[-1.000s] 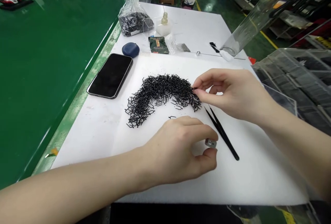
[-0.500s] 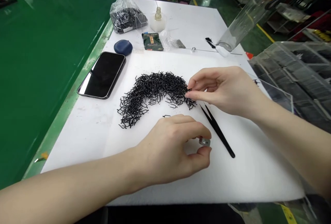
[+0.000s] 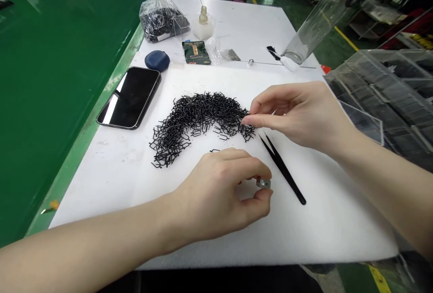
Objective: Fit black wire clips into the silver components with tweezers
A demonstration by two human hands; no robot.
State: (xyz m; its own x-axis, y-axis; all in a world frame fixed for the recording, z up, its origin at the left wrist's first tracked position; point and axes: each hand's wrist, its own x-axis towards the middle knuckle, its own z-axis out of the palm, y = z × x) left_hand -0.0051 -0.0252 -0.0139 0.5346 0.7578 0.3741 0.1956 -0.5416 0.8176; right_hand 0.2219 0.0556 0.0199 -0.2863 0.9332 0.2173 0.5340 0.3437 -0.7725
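Observation:
A curved heap of small black wire clips (image 3: 196, 119) lies on a white foam sheet (image 3: 135, 180). My right hand (image 3: 297, 115) pinches one black clip at the heap's right end with thumb and forefinger. My left hand (image 3: 219, 194) rests on the foam in front of the heap and pinches a small grey metal block (image 3: 263, 183) between thumb and forefinger. Black tweezers (image 3: 282, 169) lie on the foam between my hands, untouched.
A black phone (image 3: 130, 98) and a blue case (image 3: 157, 60) lie at the left. At the back stand a plastic bag of black parts (image 3: 160, 20), a green packet (image 3: 195, 52) and a small bottle (image 3: 203, 25). Clear plastic trays (image 3: 385, 99) are on the right, a green surface (image 3: 50, 81) on the left.
The view has shifted slightly. My right hand stays pinching at the heap's right end, and my left hand keeps hold of the grey block.

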